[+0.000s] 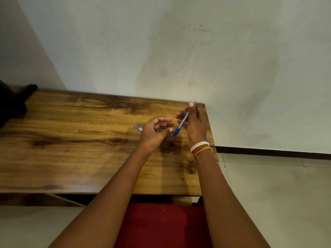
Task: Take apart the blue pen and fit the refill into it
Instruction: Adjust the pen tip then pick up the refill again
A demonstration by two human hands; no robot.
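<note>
Blue and clear plastic make up the pen (181,124), which we see held aslant above the right part of the wooden table (75,140), its blue grip and tip pointing down towards us and its clear upper end rising past the fingertips. The right hand (194,126) grips the pen's barrel, fingers curled round it, and bears white and orange bangles (200,147) at the wrist. The left hand (155,133) is raised just beside the pen's lower end, palm turned up, its fingers loosely curled with the thumb set against them; we cannot tell whether anything lies pinched within. The two hands are near each other but apart, and both are lifted off the table.

Behind the left hand, lying flat on the wood, we note a small clear and bluish piece (138,127), partly hidden by the knuckles; we cannot tell what it is. A small blue object (207,139) peeps out beside the right wrist at the table's right edge. A dark object (12,102) occupies the far left corner. Beyond stands a pale marked wall (179,51); below us, a red garment (161,226) and a tiled floor (277,194).
</note>
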